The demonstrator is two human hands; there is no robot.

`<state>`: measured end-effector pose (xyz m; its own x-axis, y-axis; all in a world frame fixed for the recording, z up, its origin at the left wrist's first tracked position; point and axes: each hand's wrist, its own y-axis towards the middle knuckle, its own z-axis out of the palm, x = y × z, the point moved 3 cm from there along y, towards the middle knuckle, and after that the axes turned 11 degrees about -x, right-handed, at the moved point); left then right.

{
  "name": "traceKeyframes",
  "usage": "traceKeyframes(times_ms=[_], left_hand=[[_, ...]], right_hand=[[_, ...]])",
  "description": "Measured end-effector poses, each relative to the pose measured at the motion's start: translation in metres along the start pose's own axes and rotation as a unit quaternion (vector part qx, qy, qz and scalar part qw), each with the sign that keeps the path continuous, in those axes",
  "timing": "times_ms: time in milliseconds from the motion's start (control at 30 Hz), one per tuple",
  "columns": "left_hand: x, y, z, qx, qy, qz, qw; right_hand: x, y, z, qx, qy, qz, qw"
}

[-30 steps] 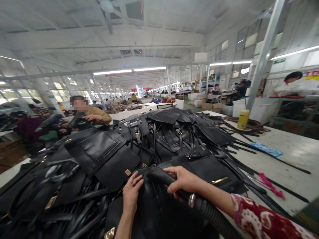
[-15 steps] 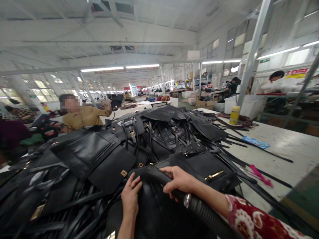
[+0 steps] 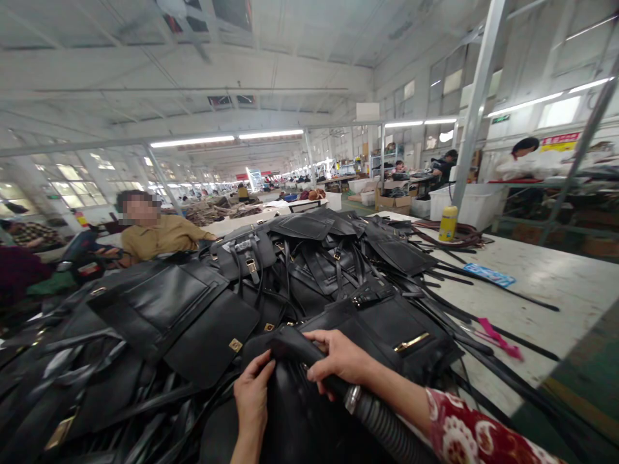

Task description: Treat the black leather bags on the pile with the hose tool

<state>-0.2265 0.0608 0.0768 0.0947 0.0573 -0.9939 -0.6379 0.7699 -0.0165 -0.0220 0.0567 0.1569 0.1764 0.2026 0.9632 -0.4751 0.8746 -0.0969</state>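
Observation:
My right hand (image 3: 336,361) is wrapped round a black hose nozzle (image 3: 296,343), whose ribbed hose (image 3: 389,425) runs down to the lower right from a metal clamp. The nozzle's mouth lies close against a black leather bag (image 3: 290,403) in front of me. On the near left, my left hand (image 3: 252,393) pinches that bag's upper edge between thumb and fingers, right beside the nozzle's tip. The bag's lower part is dark and hard to make out. Just beyond lies another black bag with a gold zipper (image 3: 411,342).
Black bags (image 3: 193,316) with gold clasps are heaped across the white table (image 3: 556,277). Straps, a pink ribbon (image 3: 500,338), a blue packet (image 3: 489,274) and a yellow bottle (image 3: 448,223) lie or stand to the right. A co-worker (image 3: 162,235) sits beyond the heap, left.
My left fingers have closed from spread to a pinch on the bag's edge. The co-worker's arm has come down, and the dark piece it held up is out of sight.

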Motion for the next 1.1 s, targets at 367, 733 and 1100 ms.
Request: traceKeyframes(times_ms=[367, 733, 1100], left_hand=[[0.002, -0.003, 0.002, 0.04, 0.0, -0.001, 0.999], [-0.017, -0.015, 0.009, 0.058, 0.173, 0.178, 0.967], [-0.009, -0.014, 0.011, 0.0, 0.267, 0.264, 0.927]], right_hand=[[-0.012, 0.001, 0.019, 0.007, -0.036, 0.007, 0.999], [0.002, -0.067, -0.011, -0.008, -0.095, 0.048, 0.994], [-0.04, -0.121, -0.003, -0.037, -0.22, 0.052, 0.973]])
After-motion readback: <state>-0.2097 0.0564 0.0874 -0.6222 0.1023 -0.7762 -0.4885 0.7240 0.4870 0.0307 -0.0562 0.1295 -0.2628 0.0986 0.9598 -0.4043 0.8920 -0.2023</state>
